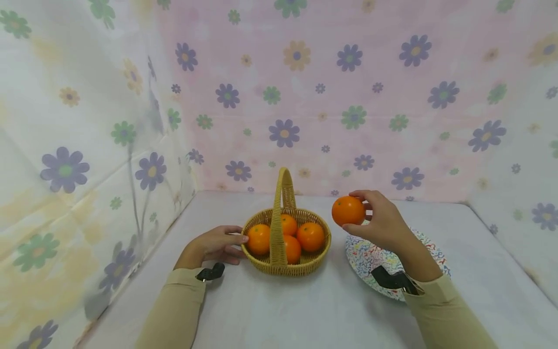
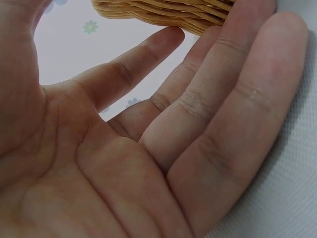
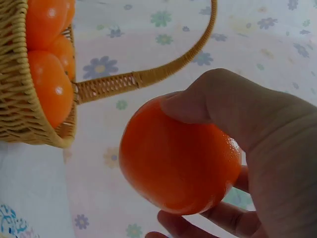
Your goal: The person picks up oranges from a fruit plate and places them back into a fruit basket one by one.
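My right hand (image 1: 384, 224) holds an orange (image 1: 348, 211) in the air between thumb and fingers, above the far left part of a speckled plate (image 1: 425, 237). The right wrist view shows the thumb on one side of this orange (image 3: 178, 158) and fingertips on the other. A woven basket (image 1: 287, 270) with a tall handle stands on the table, with several oranges (image 1: 311, 236) inside. At the basket's left side rests my left hand (image 1: 216, 244), its thumb tip at the rim. In the left wrist view, its fingers (image 2: 198, 109) are loosely extended, touching or nearly touching the wicker (image 2: 163, 11).
A white cloth covers the table (image 1: 279, 315). Flower-patterned sheets hang as a back wall (image 1: 322, 106) and at both sides. The basket's arched handle (image 1: 277, 218) rises above the oranges. The multicoloured plate lies right of the basket, partly under the right forearm.
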Tool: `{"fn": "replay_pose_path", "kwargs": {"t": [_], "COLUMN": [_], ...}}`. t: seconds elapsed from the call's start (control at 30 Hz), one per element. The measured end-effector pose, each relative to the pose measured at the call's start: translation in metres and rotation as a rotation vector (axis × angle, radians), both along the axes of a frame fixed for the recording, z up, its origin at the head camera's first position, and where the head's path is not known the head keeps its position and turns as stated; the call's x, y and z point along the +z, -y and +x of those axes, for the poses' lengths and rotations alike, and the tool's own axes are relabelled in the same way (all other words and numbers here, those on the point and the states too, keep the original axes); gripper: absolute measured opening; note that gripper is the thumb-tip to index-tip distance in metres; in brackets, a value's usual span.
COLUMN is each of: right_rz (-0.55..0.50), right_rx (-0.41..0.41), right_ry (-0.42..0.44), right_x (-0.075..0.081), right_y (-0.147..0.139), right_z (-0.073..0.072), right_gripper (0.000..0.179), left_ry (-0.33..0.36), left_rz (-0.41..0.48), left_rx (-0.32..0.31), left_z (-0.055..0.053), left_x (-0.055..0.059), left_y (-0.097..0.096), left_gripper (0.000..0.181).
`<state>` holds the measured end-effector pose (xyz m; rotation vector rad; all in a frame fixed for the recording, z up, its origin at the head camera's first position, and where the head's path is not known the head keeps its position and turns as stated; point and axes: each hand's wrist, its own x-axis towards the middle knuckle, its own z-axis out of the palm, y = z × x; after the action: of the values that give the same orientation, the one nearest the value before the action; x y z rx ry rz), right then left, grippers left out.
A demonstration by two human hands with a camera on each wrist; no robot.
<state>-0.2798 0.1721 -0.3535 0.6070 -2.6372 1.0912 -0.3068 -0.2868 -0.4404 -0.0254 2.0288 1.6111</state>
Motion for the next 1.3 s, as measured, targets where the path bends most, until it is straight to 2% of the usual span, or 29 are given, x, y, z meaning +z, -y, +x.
{"fn": "replay_pose_path", "kwargs": {"t": [0.5,0.67,0.97,1.3], "right_rz": [-0.020,-0.042,-0.100,-0.100], "right_rx": [0.028,0.048,0.118,0.113], "right_ry": [-0.052,-0.019,0.106,0.145], "right_x": [-0.023,-0.026,-0.028,-0.035], "right_y": [0.044,0.064,0.093,0.104], "right_z": [-0.006,-0.010,-0.014,-0.018], "right_gripper": [0.071,0.068,0.067,0.065], "left_ry": [-0.005,-0.002,-0.003,0.006], "left_rz": [-0.015,0.001,-0.005,-0.008], "left_rx": [0.001,-0.013,-0.016,-0.012], "left_z": [0.000,-0.002,0.000,0.000], "left_x": [0.005,0.003,0.002,0.005], "left_y": [0.001,0.000,-0.001,-0.002], "left_gripper": [0.083,0.084,0.082,0.084]}}
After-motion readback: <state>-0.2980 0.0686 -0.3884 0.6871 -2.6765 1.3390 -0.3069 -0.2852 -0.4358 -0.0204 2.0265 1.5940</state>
